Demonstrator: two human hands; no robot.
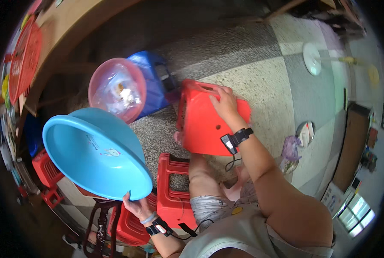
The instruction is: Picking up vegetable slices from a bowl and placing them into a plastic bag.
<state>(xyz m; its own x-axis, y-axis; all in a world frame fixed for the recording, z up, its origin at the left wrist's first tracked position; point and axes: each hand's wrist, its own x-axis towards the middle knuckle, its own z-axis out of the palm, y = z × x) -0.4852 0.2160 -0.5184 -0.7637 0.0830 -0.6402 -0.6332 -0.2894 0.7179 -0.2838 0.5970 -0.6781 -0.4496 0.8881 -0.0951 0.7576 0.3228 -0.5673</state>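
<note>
A light-blue plastic basin point(93, 172) with a small cartoon print inside is tilted on its side at the left. My left hand point(137, 208) grips its lower rim, with the thumb on the inner side. My right hand point(226, 105) lies over the far edge of a red plastic stool point(205, 129), its fingers at the edge and its thumb apart on the seat. The seat has a small round hole in the middle. My leg shows just below this stool.
A pink basin point(96, 92) holding clear plastic bags stands by a blue stool point(151, 81). More red stools point(171, 206) sit near my left forearm. A purple bag point(291, 147) lies right on the tiled floor; a white fan base point(312, 59) stands beyond. A wooden table edge point(65, 30) runs far left.
</note>
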